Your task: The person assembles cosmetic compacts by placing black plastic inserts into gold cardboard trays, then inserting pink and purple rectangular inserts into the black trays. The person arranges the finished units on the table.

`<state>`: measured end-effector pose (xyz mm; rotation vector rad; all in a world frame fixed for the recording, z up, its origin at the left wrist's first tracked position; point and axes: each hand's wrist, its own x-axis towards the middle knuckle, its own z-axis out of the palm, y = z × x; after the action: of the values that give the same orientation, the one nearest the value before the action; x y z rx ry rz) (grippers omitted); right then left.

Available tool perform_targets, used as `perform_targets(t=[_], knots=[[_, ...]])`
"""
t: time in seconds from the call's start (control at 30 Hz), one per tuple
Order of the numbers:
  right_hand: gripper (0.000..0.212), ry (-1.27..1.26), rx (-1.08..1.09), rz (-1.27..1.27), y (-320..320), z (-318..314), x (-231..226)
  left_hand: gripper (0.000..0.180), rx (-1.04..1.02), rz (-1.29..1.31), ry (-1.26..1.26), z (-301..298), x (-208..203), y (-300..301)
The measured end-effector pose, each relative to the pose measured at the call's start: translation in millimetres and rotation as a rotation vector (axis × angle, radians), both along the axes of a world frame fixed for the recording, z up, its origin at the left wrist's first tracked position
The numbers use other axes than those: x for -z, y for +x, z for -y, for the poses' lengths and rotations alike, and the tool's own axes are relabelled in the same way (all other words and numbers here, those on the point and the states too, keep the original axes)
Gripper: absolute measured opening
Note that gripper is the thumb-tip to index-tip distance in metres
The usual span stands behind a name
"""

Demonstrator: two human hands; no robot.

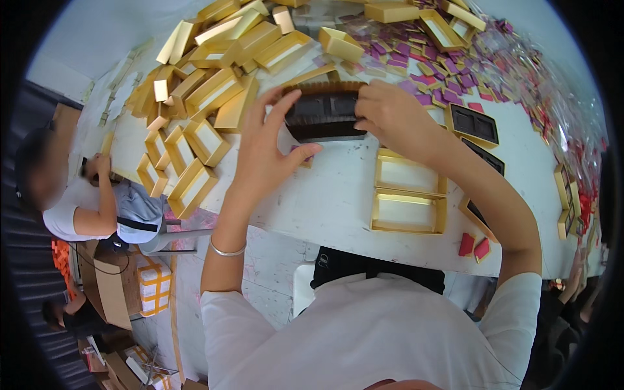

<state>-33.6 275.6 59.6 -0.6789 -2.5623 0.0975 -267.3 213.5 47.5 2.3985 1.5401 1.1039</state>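
Note:
Dark plastic trays with compartments [325,112], seemingly stacked and somewhat blurred, are between my hands above the white table. The fingers of my left hand [263,149] curl over their left end, while its thumb stretches along the near side. My right hand [393,117] pinches the right end with bent fingers. Behind the trays shows part of a gold box [312,76]. A small purple piece [304,158] lies by my left thumb. Below my right forearm stand two open gold boxes, a farther one [406,172] and a nearer one [406,211].
Gold boxes [221,84] pile up at the far left. Small purple pieces [448,75] and clear wrappers [539,84] cover the far right. A gold box with a black tray [473,125] sits right of my forearm. Two red pieces [473,247] lie near the edge. A person [78,201] works at left.

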Motion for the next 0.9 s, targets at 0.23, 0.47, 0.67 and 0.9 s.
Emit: perform_targets(t=[0.23,0.47,0.67,0.9], knots=[[0.022,-0.936,-0.065,-0.393,55.8,8.7,-60.9,0.075,0.016,-0.314,0.415,-7.1,-35.9,37.1],[0.043,-0.328,0.064,-0.113,124.2,38.2,-51.9,0.066,0.426,0.083,-0.336,-42.3,-31.4,94.2],[0.038,-0.374,0.245,0.03,159.4,42.4,-28.1,0.068,0.38,-0.25,-0.358,-48.0,-24.9,107.7],[0.043,-0.489,0.241,0.082,126.0,29.3,-6.6,0.063,0.308,-0.635,-0.553,-57.7,-28.9,124.0]])
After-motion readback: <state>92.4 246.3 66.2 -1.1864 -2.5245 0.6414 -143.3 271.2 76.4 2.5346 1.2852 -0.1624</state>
